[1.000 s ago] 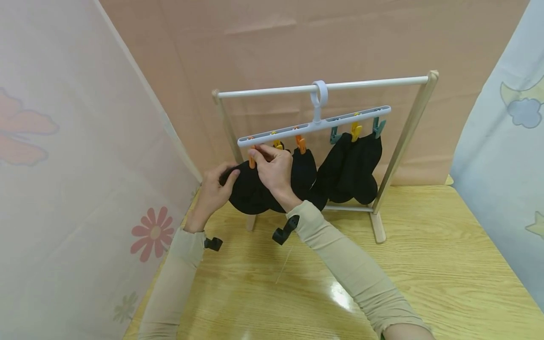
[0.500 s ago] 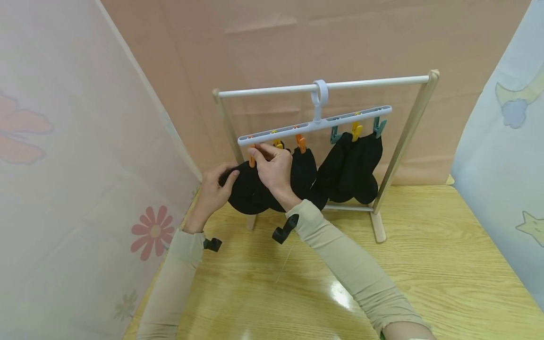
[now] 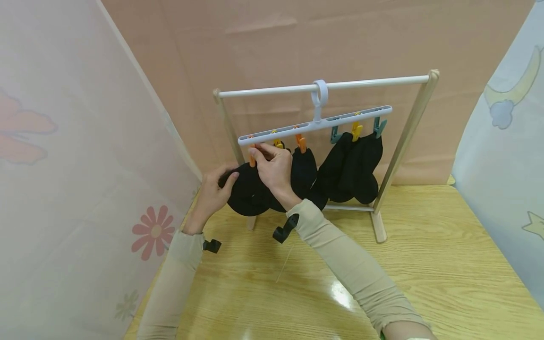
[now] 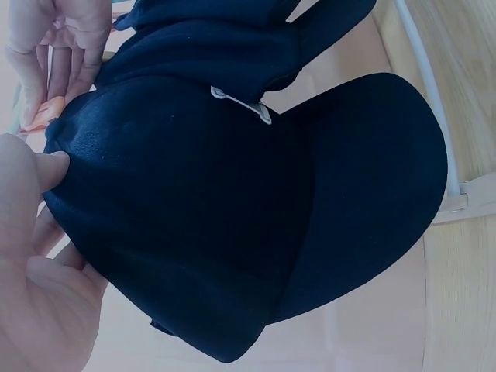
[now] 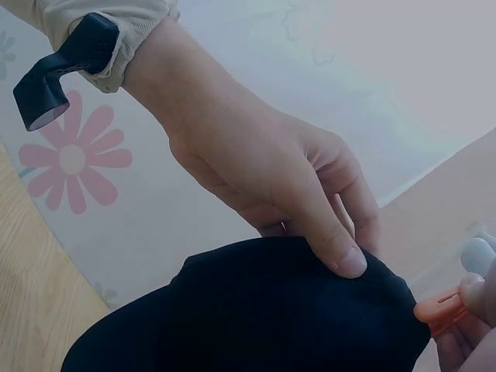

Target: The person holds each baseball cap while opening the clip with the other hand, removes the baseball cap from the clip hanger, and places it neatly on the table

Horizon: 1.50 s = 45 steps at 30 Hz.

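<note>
Black cap (image 3: pixel 248 191), left of frame centre: left hand (image 3: pixel 214 190) pinches it, right hand (image 3: pixel 275 172) pinches an orange clip (image 3: pixel 252 160); the cap is round-brimmed.

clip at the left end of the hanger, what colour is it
Orange; the clip shows best in the right wrist view.

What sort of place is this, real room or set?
Probably a staged tabletop booth, not a lived-in laundry room: a peach backdrop and a flower-printed panel wall in a wood-grain table, on which stands a small rack. The building beyond isn't visible.
</note>
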Available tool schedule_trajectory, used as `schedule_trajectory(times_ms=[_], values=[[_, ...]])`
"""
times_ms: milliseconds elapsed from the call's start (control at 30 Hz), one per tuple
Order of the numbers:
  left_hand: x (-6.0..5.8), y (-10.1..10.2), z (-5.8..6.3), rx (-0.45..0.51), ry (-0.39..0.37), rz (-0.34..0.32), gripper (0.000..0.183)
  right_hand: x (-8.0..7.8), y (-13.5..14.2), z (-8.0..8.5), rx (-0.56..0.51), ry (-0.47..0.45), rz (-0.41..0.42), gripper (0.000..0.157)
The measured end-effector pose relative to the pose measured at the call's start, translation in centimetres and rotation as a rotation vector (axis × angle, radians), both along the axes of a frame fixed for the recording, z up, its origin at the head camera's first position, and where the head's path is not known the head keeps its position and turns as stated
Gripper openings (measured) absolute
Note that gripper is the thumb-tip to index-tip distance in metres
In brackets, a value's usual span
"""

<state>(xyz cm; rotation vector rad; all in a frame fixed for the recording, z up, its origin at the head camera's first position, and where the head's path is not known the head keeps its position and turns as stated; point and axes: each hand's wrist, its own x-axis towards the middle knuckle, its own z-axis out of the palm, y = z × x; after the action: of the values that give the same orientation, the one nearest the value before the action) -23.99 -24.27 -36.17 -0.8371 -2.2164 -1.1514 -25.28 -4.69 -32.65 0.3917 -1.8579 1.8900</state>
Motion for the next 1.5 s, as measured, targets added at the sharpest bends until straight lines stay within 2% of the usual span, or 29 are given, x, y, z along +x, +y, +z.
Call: schedule_trajectory(times_ms=[700,967,1200,1500], values=[[0.6,-1.2,-0.3,0.016,-0.025,0.022,0.016,0.1,0.1,0.0,0.006,0.017,0.029,0.025],[1.2,-1.1,-0.1,0.052,-0.042,0.119,0.013,0.1,0.1,0.0,0.029,0.047,0.029,0.027],[2.0,-1.1,-0.1,0.103,-0.073,0.235,0.012,0.3,0.6,0.0,0.035,0.096,0.069,0.029],[2.5,-1.7,-0.3,0.182,-0.186,0.255,0.017,0.0,0.8,-0.4,0.092,0.119,0.116,0.029]])
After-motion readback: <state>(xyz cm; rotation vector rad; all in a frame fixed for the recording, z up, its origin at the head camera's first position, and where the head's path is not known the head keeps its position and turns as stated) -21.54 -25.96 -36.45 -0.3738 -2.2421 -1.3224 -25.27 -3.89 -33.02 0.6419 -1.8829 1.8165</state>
